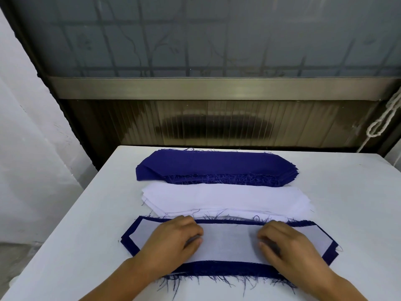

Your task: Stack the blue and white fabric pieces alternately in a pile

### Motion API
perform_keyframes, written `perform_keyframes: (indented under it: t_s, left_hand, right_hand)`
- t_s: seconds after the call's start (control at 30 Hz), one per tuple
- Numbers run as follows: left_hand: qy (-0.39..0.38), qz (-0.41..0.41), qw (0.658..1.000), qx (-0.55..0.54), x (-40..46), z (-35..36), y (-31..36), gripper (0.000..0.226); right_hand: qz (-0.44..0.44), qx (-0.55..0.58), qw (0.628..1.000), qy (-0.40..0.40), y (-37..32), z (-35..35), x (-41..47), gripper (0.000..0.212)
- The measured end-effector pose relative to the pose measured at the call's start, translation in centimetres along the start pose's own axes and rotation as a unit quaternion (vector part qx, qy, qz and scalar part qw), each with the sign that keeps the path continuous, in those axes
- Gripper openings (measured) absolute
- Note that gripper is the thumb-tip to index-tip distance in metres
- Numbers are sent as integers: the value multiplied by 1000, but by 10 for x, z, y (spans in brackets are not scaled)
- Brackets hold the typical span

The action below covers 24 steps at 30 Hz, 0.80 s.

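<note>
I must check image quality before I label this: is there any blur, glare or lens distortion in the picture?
Head view: wide-angle bending curves the window sill and wall lines; a soft glare patch sits on the ribbed panel; the fingers of both hands look slightly smeared; the blue pile, white pile and table are evenly lit, with only faint shadows.

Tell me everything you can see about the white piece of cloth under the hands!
The white piece is thin, flat fabric, long with slanted ends. It lies on a slightly bigger blue piece, so a blue border shows all around it, with frayed threads along the blue edges. It sits at the near side of the white table, in front of the white pile. The left hand and right hand both rest on it, fingers curled down onto the cloth.
</note>
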<state>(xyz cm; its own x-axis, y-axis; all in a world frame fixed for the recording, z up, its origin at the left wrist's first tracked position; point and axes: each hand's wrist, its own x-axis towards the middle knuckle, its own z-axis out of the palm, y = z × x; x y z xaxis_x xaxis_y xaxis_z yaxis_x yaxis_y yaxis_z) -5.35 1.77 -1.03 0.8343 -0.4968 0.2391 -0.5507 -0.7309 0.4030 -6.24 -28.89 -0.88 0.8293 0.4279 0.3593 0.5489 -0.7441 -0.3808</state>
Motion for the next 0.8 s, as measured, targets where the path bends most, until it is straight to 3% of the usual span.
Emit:
perform_keyframes:
  t_s: [0.07,0.17,0.47,0.57,0.63,0.8]
  left_hand:
    - [4,-20,1000,4,4,6,-2,12]
    - [26,-42,998,44,1,6,-12,6]
    - [105,-128,980,111,-6,-11,-44,23]
    - [133,-116,977,119,14,-10,-43,14]
    - [139,-95,978,123,29,-4,-42,24]
    - [107,-92,985,101,41,15,-49,37]
  right_hand:
    - [37,2,998,-41,1,5,5,7]
    - [73,-22,996,-38,11,2,2,14]
    - [195,-73,978,0,40,-19,-2,24]
    - [186,-62,981,12,45,-13,18,19]
    - [174,-48,984,11,47,-6,34,15]
    - [170,-35,985,-13,51,14,52,31]
